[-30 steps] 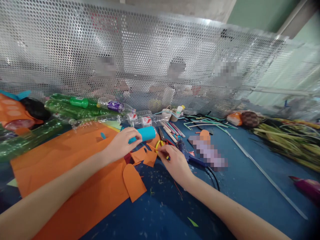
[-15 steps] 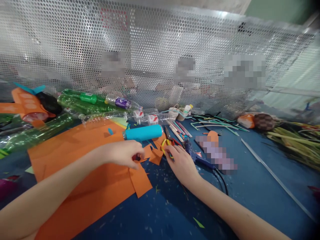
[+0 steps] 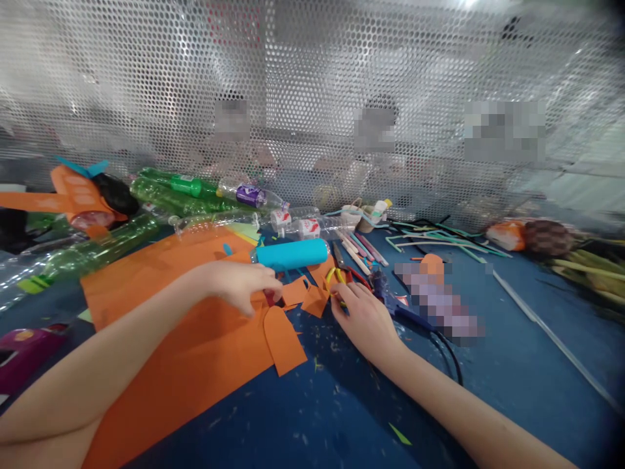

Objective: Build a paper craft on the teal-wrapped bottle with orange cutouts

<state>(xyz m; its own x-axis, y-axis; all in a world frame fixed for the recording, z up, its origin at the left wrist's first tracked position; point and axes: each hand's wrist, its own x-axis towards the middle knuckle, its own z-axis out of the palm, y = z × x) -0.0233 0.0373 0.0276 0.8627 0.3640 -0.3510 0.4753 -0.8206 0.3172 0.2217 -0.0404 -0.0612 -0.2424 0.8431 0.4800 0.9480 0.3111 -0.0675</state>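
Observation:
My left hand [image 3: 239,286] hovers over a large orange paper sheet [image 3: 195,365], thumb and fingers apart. A small dark red item [image 3: 272,298] lies by its fingertips, too covered to name. Just beneath is an orange paper piece with a rounded end [image 3: 284,342]. My right hand [image 3: 366,319] rests with curled fingers at the yellow handle of a pair of scissors [image 3: 334,275]; its fingertips are partly hidden. Between the hands are small orange paper scraps [image 3: 315,298]. A bottle wrapped in blue paper [image 3: 293,255] lies behind them.
Right of my hand lies a blue glue gun [image 3: 410,316] with a black cord. Plastic bottles [image 3: 170,195] crowd the back left near a perforated metal panel [image 3: 303,85]. Pastel sticks [image 3: 361,251], straws [image 3: 449,238] and a purple object [image 3: 29,352] lie around the blue table [image 3: 312,417].
The view has turned slightly left. My left hand has drawn back a little and its thumb has spread, uncovering the orange piece's rounded end. My right hand stays by the scissors.

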